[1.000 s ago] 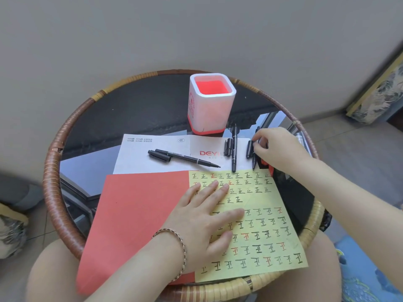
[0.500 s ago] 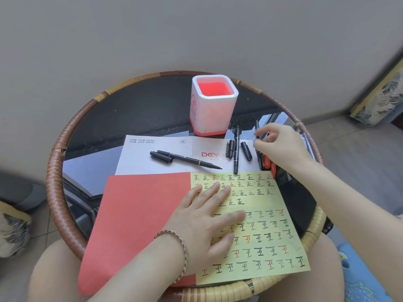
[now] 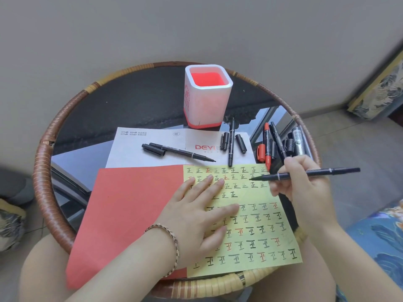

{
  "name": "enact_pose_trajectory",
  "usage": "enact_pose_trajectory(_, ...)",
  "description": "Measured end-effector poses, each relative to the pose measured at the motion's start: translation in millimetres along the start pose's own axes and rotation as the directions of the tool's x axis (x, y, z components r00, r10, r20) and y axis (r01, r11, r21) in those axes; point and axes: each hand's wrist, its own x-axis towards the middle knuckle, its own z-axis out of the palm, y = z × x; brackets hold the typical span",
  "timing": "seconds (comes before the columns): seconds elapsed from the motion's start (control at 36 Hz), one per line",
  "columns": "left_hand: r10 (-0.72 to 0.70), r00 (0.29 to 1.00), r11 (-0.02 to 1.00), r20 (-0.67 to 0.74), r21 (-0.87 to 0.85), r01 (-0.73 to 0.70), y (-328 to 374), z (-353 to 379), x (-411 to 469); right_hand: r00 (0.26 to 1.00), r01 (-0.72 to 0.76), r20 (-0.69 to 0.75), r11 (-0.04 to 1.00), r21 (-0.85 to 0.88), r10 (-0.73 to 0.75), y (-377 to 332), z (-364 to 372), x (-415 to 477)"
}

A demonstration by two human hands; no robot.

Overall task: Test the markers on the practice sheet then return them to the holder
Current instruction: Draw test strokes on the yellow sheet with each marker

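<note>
Black plastic, the uncapped marker [image 3: 316,173] should be light, stiff and a little slick, best pinched low on the barrel, where the right hand [image 3: 305,192] grips it. It lies nearly level over the practice sheet's [image 3: 261,238] upper right corner, long axis left-right, tip pointing left across the sheet. The left hand [image 3: 196,214] presses flat, fingers straight, on the sheet's middle

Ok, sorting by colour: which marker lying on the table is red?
The red marker in the cluster just beyond the right hand, beside a red cap; none of the others lying there is red.
</note>
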Motion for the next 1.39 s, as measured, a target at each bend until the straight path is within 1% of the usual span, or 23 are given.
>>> enact_pose_trajectory(0.14, 0.003, 1.000, 1.000, -0.019, -0.027, -0.004, 3, -2, 3, 0.994, -0.049, 0.095, 0.999, -0.020, 0.051, 3, 8, -5)
enact_pose_trajectory(0.19, -0.010, 1.000, 1.000, -0.025, -0.025, 0.009, 6, -2, 4, 0.993, -0.061, 0.099, 0.997, -0.052, 0.066, 2, 11, -7)
enact_pose_trajectory(0.42, 0.033, 0.998, 0.998, -0.046, -0.047, -0.036, 8, 7, 8, 0.995, 0.042, -0.083, 0.976, -0.212, -0.061, 17, 24, -6)
enact_pose_trajectory(0.5, 0.026, 0.999, 0.999, -0.035, -0.031, -0.027, 9, 6, 8, 0.985, 0.052, -0.144, 0.968, -0.245, -0.089, 26, 27, -7)
enact_pose_trajectory(0.61, 0.018, 1.000, 1.000, -0.004, -0.025, -0.018, 10, 5, 8, 0.980, 0.043, -0.178, 0.963, -0.264, -0.093, 31, 29, -4)
enact_pose_trajectory(0.86, 0.013, 1.000, 0.999, 0.002, -0.053, -0.013, 11, 2, 8, 0.977, 0.102, -0.141, 0.932, -0.347, -0.159, 35, 28, -3)
enact_pose_trajectory(1.17, 0.009, 1.000, 0.998, 0.016, -0.070, -0.008, 11, 2, 9, 0.979, 0.098, -0.130, 0.923, -0.373, -0.157, 33, 31, -4)
enact_pose_trajectory(1.39, 0.009, 1.000, 0.997, 0.020, -0.071, -0.007, 11, 2, 8, 0.977, 0.130, -0.108, 0.909, -0.397, -0.186, 34, 31, -4)
